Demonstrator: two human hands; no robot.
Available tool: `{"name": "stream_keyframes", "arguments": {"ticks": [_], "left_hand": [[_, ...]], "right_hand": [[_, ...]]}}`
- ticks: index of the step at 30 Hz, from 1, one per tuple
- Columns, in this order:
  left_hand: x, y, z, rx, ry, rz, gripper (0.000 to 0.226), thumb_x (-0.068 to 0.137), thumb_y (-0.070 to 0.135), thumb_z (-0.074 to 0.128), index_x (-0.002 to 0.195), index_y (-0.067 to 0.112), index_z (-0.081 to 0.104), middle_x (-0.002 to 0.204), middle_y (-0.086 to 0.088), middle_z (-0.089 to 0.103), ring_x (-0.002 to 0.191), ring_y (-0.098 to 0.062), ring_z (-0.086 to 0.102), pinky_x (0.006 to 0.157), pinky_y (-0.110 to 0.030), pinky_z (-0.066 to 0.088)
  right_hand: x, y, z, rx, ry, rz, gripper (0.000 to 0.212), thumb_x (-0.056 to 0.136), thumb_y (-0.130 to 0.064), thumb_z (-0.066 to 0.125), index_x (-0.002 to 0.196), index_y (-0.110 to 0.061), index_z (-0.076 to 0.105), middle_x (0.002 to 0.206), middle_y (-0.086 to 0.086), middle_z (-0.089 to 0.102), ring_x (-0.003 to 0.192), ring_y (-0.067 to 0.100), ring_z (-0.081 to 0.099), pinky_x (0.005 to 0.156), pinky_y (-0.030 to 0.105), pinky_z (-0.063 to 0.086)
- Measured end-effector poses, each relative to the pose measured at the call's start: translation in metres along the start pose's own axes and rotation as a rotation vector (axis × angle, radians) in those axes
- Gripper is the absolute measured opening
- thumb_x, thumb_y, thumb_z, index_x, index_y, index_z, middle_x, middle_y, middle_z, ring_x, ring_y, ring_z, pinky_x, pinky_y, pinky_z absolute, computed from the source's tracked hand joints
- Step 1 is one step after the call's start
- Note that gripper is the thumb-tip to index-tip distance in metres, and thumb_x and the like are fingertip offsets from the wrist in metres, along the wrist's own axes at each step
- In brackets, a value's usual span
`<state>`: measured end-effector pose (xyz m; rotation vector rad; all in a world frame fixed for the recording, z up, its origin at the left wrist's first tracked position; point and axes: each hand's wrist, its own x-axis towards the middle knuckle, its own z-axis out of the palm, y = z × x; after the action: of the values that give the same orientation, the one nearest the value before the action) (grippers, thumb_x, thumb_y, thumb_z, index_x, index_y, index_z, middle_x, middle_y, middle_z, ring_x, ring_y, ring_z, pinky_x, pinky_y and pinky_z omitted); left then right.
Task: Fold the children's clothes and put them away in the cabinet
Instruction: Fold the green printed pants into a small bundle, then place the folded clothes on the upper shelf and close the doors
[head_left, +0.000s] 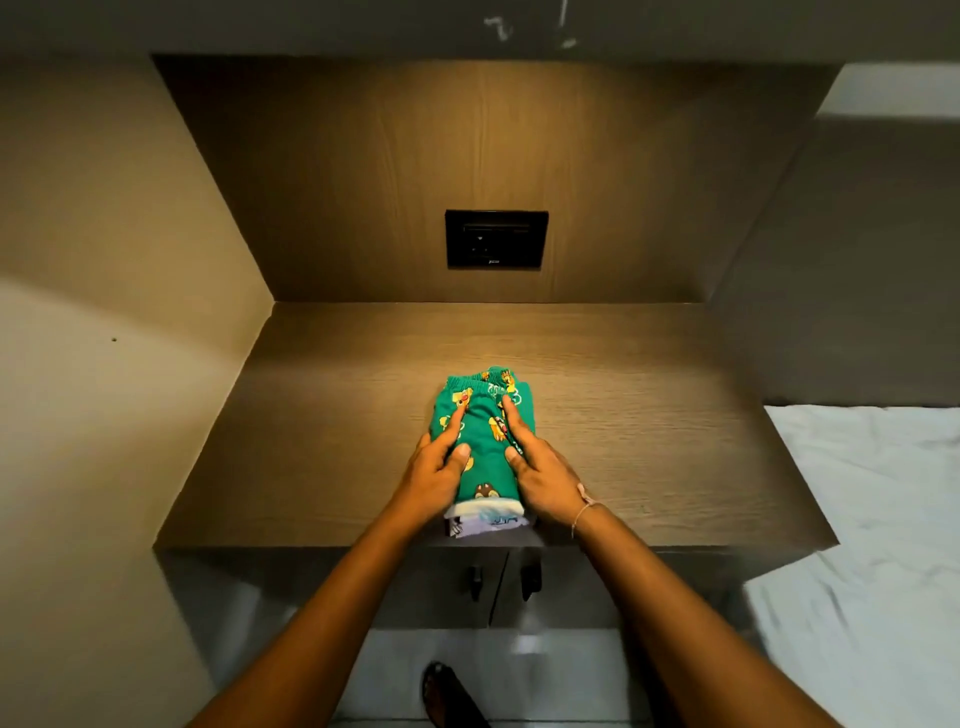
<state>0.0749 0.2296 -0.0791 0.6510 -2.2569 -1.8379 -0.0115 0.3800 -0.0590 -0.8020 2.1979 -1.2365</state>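
A folded green children's garment (483, 441) with yellow cartoon prints lies on the wooden cabinet top (649, 426), stacked on a pale lilac folded piece (485, 522) that peeks out at the near edge. My left hand (439, 467) grips the stack's left side with fingers spread over the green cloth. My right hand (535, 467) grips the right side in the same way; a thin bracelet circles that wrist. Both hands hold the stack between them, near the front edge of the top.
A black socket plate (496, 239) sits on the wooden back panel. Below the top are two cabinet doors with dark handles (530, 579), both closed. A bed with a white sheet (857, 519) lies to the right. A sandalled foot (449, 696) stands on the floor.
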Motion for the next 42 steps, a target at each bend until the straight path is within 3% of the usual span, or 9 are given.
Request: {"name": "stream_keyframes", "arguments": {"ticks": [9, 13, 20, 27, 30, 32, 36, 40, 42], "left_hand": [[-0.066, 0.063, 0.015, 0.083, 0.014, 0.092, 0.051, 0.100, 0.022, 0.045, 0.136, 0.056, 0.032, 0.132, -0.009, 0.040, 0.110, -0.020, 0.057, 0.085, -0.039, 0.058], [-0.113, 0.119, 0.027, 0.090, 0.011, 0.303, 0.056, 0.099, 0.023, 0.045, 0.131, 0.068, 0.030, 0.127, -0.001, 0.040, 0.118, -0.017, 0.053, 0.093, -0.043, 0.054], [-0.173, 0.251, 0.045, 0.037, -0.084, 0.717, 0.053, 0.101, 0.028, 0.042, 0.143, 0.053, 0.025, 0.134, 0.010, 0.033, 0.119, -0.003, 0.050, 0.092, -0.030, 0.054], [-0.167, 0.373, 0.055, 0.019, -0.051, 0.916, 0.054, 0.100, 0.025, 0.043, 0.141, 0.056, 0.027, 0.135, 0.005, 0.039, 0.125, -0.006, 0.048, 0.100, -0.027, 0.047], [-0.128, 0.425, 0.060, 0.134, -0.046, 0.874, 0.055, 0.101, 0.018, 0.043, 0.142, 0.050, 0.025, 0.137, 0.008, 0.038, 0.126, -0.006, 0.043, 0.102, -0.014, 0.038], [-0.090, 0.455, 0.066, 0.164, -0.113, 0.806, 0.056, 0.100, 0.017, 0.043, 0.146, 0.045, 0.027, 0.144, 0.006, 0.041, 0.127, -0.012, 0.046, 0.108, -0.028, 0.040], [-0.026, 0.492, 0.085, 0.219, -0.192, 0.649, 0.056, 0.098, 0.017, 0.045, 0.147, 0.037, 0.029, 0.138, -0.002, 0.054, 0.110, -0.019, 0.062, 0.098, -0.040, 0.051], [0.017, 0.506, 0.097, 0.424, -0.160, 0.566, 0.055, 0.096, 0.029, 0.046, 0.148, 0.029, 0.030, 0.146, -0.006, 0.047, 0.129, -0.027, 0.047, 0.110, -0.042, 0.038], [0.027, 0.506, 0.098, 0.648, -0.129, 0.545, 0.054, 0.097, 0.037, 0.043, 0.149, 0.027, 0.031, 0.152, -0.006, 0.039, 0.137, -0.030, 0.036, 0.114, -0.043, 0.028]], "right_hand": [[-0.068, -0.024, -0.023, 0.325, -0.011, -0.119, 0.061, 0.101, -0.020, 0.040, 0.129, -0.072, 0.024, 0.152, 0.000, 0.034, 0.129, 0.020, 0.050, 0.101, 0.052, 0.047], [-0.124, -0.060, -0.061, 0.283, 0.088, -0.251, 0.059, 0.094, -0.034, 0.043, 0.138, -0.065, 0.020, 0.151, -0.007, 0.034, 0.132, 0.016, 0.046, 0.103, 0.052, 0.046], [-0.214, -0.156, -0.164, 0.230, 0.195, -0.506, 0.057, 0.098, -0.031, 0.043, 0.142, -0.058, 0.020, 0.146, -0.006, 0.039, 0.126, 0.020, 0.054, 0.090, 0.051, 0.054], [-0.237, -0.247, -0.252, 0.148, 0.299, -0.667, 0.059, 0.101, -0.015, 0.042, 0.148, -0.045, 0.023, 0.148, -0.021, 0.039, 0.129, 0.008, 0.050, 0.101, 0.035, 0.049], [-0.211, -0.273, -0.296, 0.030, 0.372, -0.612, 0.059, 0.101, -0.013, 0.043, 0.146, -0.046, 0.025, 0.148, -0.016, 0.040, 0.125, 0.005, 0.052, 0.102, 0.030, 0.047], [-0.187, -0.286, -0.327, 0.019, 0.415, -0.520, 0.058, 0.101, -0.011, 0.043, 0.147, -0.043, 0.026, 0.150, -0.007, 0.039, 0.121, 0.009, 0.054, 0.101, 0.030, 0.047], [-0.139, -0.298, -0.375, 0.143, 0.444, -0.245, 0.056, 0.101, -0.004, 0.039, 0.150, -0.028, 0.026, 0.126, 0.008, 0.054, 0.089, 0.012, 0.061, 0.068, 0.017, 0.056], [-0.093, -0.291, -0.405, -0.095, 0.556, -0.026, 0.050, 0.097, -0.013, 0.050, 0.145, -0.019, 0.040, 0.127, 0.011, 0.059, 0.112, 0.027, 0.060, 0.100, 0.039, 0.049], [-0.087, -0.293, -0.405, -0.315, 0.653, 0.089, 0.043, 0.093, -0.025, 0.056, 0.134, -0.011, 0.054, 0.126, 0.012, 0.062, 0.112, 0.030, 0.060, 0.099, 0.038, 0.048]]}}
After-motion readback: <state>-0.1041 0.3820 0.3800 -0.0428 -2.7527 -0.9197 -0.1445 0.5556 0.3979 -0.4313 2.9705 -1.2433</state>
